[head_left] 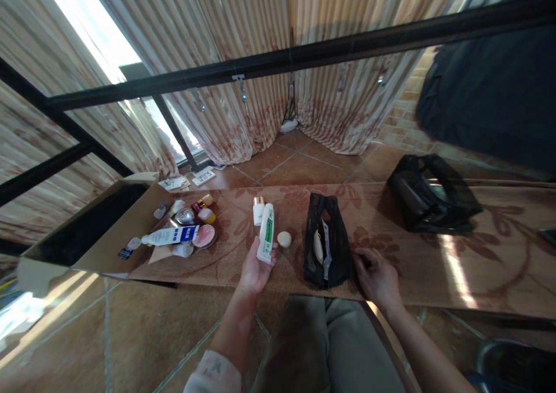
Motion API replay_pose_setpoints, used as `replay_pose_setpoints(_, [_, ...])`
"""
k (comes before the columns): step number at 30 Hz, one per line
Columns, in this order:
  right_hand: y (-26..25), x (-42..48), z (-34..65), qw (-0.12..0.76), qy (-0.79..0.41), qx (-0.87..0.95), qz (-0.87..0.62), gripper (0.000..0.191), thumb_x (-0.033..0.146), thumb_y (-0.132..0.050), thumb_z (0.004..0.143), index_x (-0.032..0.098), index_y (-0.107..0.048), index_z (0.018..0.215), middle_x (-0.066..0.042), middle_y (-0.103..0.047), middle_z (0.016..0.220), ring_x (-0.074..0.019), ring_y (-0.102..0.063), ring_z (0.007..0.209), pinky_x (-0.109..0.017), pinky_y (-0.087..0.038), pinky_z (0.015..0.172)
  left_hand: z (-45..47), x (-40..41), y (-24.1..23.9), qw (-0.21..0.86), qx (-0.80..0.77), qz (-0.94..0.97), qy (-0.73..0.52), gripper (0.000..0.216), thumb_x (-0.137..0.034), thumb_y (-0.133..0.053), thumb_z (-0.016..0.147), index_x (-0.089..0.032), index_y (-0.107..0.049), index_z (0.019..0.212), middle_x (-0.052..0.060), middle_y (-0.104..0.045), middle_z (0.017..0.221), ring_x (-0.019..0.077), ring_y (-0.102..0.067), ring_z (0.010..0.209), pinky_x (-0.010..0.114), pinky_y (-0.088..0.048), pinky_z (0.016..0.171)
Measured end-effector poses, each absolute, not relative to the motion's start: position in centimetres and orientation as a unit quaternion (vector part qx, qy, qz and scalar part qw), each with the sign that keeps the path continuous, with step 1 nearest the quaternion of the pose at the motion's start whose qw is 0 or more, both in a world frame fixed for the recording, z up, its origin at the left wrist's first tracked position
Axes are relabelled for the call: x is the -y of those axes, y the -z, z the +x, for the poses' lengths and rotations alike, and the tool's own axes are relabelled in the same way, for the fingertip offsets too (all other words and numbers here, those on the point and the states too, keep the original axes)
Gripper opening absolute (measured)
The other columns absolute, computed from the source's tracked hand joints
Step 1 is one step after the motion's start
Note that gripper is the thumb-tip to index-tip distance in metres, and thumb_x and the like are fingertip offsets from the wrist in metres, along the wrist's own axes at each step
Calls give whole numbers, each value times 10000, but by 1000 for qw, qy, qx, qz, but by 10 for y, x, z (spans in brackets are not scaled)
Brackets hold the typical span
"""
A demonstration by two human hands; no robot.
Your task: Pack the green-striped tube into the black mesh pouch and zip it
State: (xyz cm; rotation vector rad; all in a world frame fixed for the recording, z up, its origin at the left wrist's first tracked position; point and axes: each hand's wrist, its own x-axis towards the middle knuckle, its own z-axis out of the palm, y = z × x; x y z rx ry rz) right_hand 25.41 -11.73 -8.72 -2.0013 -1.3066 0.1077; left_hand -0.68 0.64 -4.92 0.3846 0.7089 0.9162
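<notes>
My left hand curls round the lower end of a white, green-printed plastic tube above the brown floral-patterned cover; likely light, squeezable, best held there; my half-curled right hand is beside the black mesh bag, grip unclear

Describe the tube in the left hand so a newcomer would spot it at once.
Start at the long brown patterned surface and find the black bag nearest the person's lap. Left of it, past a small round object, the left hand holds a white tube. Its green markings set it apart from the blue-and-white tube further left.
</notes>
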Motion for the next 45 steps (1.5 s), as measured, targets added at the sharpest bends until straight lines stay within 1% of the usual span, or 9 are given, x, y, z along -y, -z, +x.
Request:
replay_pose_setpoints(4, [86, 117, 254, 360, -44, 508, -781, 256, 353, -452, 848, 204, -654, 898, -50, -668, 905, -191, -630, 794, -301, -465, 708, -3, -8, 50, 785, -377, 224, -437, 383, -414, -641, 775, -140, -606, 1040, 22, -616, 729, 54, -477, 499, 169, -395, 488])
replay_pose_setpoints(7, [87, 117, 254, 358, -48, 506, -783, 251, 344, -449, 846, 208, -654, 898, -45, -670, 904, -190, -630, 798, -299, -462, 709, -6, -12, 53, 704, -469, 293, -446, 442, -340, -749, 661, -153, -630, 1044, -10, -625, 701, 46, -481, 490, 167, -368, 483])
replay_pose_setpoints(11, [88, 117, 254, 365, -49, 505, -780, 252, 349, -455, 842, 205, -653, 901, -49, -671, 912, -188, -629, 788, -300, -462, 709, -21, -19, 60, 578, -532, 422, -453, 553, -217, -794, 552, -157, -643, 1081, 40, -698, 880, 128, -613, 677, 227, -454, 627])
replay_pose_setpoints(17, [85, 117, 253, 360, -52, 502, -784, 262, 353, -450, 850, 200, -653, 913, -52, -665, 915, -188, -626, 794, -300, -463, 713, -36, -22, 74, 533, -532, 495, -434, 493, -241, -724, 637, -130, -622, 1106, 96, -705, 933, 196, -653, 799, 298, -502, 704])
replay_pose_setpoints(24, [83, 118, 252, 368, -48, 507, -778, 254, 350, -458, 847, 198, -654, 904, -56, -662, 896, -192, -625, 809, -304, -467, 731, -35, -18, 76, 479, -518, 588, -396, 323, -253, -614, 751, -169, -656, 1060, 75, -705, 968, 189, -646, 818, 295, -495, 737])
replay_pose_setpoints(28, [82, 118, 252, 371, -42, 506, -777, 266, 358, -458, 843, 188, -653, 906, -64, -658, 876, -198, -624, 792, -311, -469, 719, -37, -15, 73, 494, -500, 584, -405, 323, -219, -583, 750, -167, -654, 1061, 69, -694, 1012, 187, -636, 872, 292, -487, 775])
replay_pose_setpoints(33, [83, 118, 252, 371, -47, 492, -786, 252, 355, -470, 837, 203, -659, 903, -55, -666, 903, -195, -625, 797, -307, -468, 720, -43, -12, 71, 547, -479, 542, -420, 404, -162, -586, 688, -154, -639, 1089, 76, -684, 1051, 197, -624, 945, 321, -468, 859])
replay_pose_setpoints(37, [84, 119, 252, 366, -46, 492, -788, 245, 354, -479, 829, 209, -663, 901, -49, -672, 897, -194, -624, 797, -303, -465, 715, -47, -11, 65, 591, -446, 529, -415, 433, -134, -594, 652, -153, -643, 1082, 71, -691, 1027, 201, -625, 959, 337, -457, 893])
replay_pose_setpoints(45, [82, 119, 252, 364, -38, 502, -783, 253, 346, -467, 826, 202, -666, 887, -61, -670, 895, -199, -623, 802, -310, -466, 721, -49, -9, 59, 622, -436, 505, -410, 438, -121, -614, 623, -146, -649, 1059, 78, -697, 1013, 198, -629, 947, 337, -446, 905])
